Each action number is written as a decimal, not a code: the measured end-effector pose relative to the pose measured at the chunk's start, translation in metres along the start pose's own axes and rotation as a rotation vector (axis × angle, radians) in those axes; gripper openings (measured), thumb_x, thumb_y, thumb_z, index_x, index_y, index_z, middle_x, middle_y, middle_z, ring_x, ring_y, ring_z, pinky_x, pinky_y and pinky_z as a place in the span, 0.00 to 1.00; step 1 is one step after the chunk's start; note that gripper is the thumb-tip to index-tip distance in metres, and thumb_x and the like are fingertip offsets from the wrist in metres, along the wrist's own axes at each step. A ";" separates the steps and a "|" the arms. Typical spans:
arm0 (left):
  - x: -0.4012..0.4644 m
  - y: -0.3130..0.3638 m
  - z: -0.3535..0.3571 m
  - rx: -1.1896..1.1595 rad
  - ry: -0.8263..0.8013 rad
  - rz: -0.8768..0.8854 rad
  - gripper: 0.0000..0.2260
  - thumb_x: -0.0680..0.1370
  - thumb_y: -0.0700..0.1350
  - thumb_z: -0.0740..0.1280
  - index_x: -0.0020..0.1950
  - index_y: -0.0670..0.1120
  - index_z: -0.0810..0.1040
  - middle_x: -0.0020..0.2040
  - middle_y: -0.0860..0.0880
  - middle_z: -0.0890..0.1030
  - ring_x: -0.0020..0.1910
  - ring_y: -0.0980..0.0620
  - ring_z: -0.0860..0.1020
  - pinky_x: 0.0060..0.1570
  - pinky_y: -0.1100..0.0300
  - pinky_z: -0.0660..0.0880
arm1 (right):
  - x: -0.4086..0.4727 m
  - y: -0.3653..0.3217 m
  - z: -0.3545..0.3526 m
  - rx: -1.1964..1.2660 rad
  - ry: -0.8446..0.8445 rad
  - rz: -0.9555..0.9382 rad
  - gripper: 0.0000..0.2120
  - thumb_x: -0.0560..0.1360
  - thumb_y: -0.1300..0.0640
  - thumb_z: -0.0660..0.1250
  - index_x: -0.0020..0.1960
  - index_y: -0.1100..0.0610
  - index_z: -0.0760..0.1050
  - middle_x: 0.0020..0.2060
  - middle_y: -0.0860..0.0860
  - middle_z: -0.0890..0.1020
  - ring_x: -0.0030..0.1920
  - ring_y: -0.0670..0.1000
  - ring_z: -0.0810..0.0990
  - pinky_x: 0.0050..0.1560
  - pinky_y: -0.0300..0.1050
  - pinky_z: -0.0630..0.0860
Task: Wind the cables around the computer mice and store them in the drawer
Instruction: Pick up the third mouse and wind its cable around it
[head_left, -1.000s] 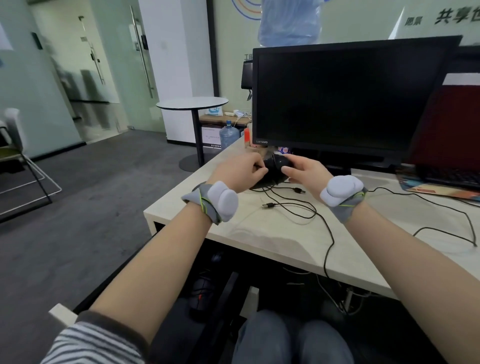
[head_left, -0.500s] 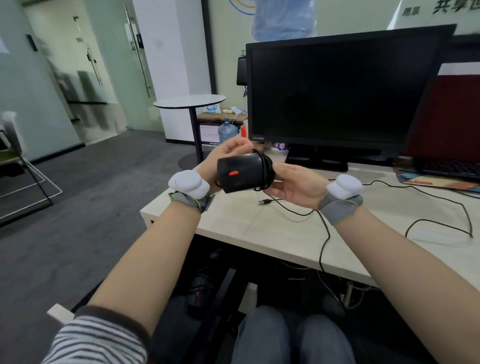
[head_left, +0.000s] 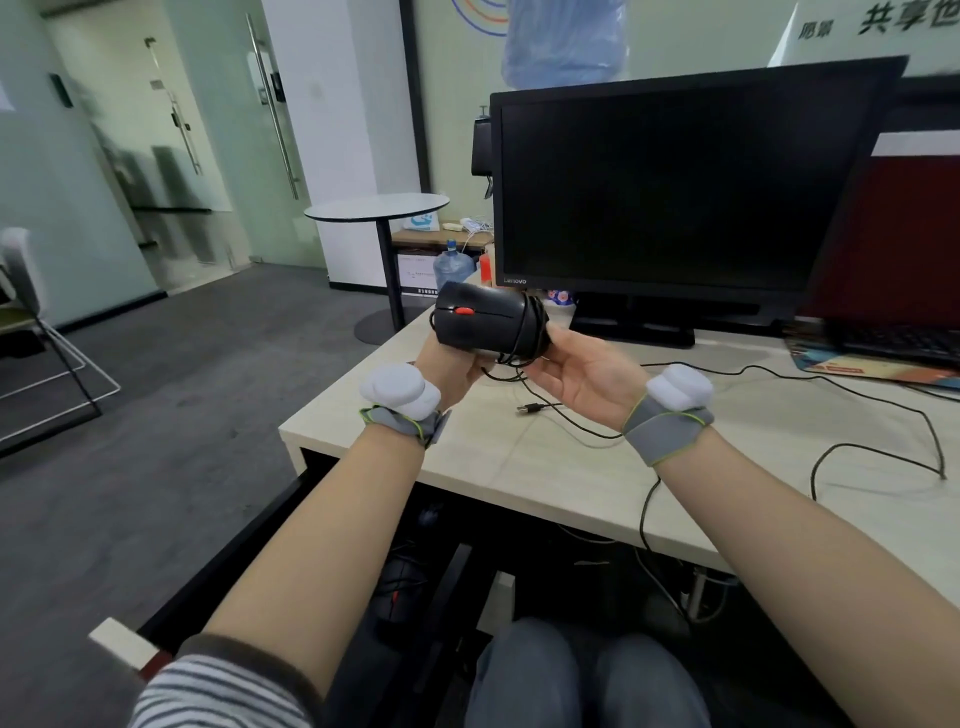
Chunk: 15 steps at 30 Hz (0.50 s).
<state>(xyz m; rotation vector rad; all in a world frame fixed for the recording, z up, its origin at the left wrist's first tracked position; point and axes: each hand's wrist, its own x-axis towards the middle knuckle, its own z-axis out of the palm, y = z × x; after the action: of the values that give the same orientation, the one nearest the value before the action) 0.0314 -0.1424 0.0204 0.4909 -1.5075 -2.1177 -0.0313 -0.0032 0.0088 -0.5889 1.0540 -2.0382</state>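
A black computer mouse (head_left: 480, 325) with a red scroll wheel is held up above the desk's left end. Several turns of its black cable (head_left: 530, 332) wrap its rear end. My left hand (head_left: 452, 371) grips the mouse from below. My right hand (head_left: 582, 371), palm up, holds the wound rear end and the cable there. The loose cable tail ends in a USB plug (head_left: 529, 409) lying on the desk. Below the desk an open black drawer (head_left: 260, 525) holds another black mouse (head_left: 397, 592).
A dark Lenovo monitor (head_left: 675, 192) stands right behind the hands on the beige desk (head_left: 519, 457). Another black cable (head_left: 878, 452) loops across the desk's right side. A keyboard (head_left: 893, 340) lies at far right. A round table (head_left: 376, 213) stands beyond the desk.
Both hands lifted the mouse off the desk and turned it so its top faces me. More cable is wound on its rear, and the loose tail is shorter.
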 end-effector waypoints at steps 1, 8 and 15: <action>0.001 0.000 0.004 0.055 0.027 -0.020 0.15 0.80 0.32 0.49 0.38 0.45 0.67 0.28 0.47 0.72 0.21 0.57 0.70 0.20 0.71 0.66 | 0.000 0.001 0.000 0.010 0.003 -0.018 0.10 0.79 0.61 0.55 0.48 0.58 0.75 0.35 0.50 0.85 0.35 0.46 0.84 0.38 0.38 0.81; -0.011 -0.009 0.009 0.637 -0.155 0.085 0.08 0.81 0.37 0.51 0.48 0.41 0.69 0.33 0.47 0.75 0.20 0.55 0.70 0.21 0.67 0.65 | 0.002 0.000 0.001 0.071 0.051 -0.151 0.08 0.79 0.63 0.56 0.51 0.60 0.74 0.40 0.53 0.84 0.39 0.49 0.85 0.41 0.40 0.82; -0.020 -0.019 0.008 1.171 -0.246 0.236 0.09 0.80 0.44 0.53 0.51 0.44 0.72 0.41 0.44 0.76 0.37 0.45 0.72 0.39 0.58 0.72 | 0.005 -0.016 -0.014 -0.078 0.220 -0.433 0.12 0.79 0.63 0.57 0.61 0.58 0.71 0.54 0.54 0.79 0.53 0.51 0.80 0.53 0.42 0.79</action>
<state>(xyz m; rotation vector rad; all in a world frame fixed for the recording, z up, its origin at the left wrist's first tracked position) 0.0399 -0.1196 0.0055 0.3829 -2.7045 -0.9495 -0.0500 0.0058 0.0150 -0.6911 1.2199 -2.4920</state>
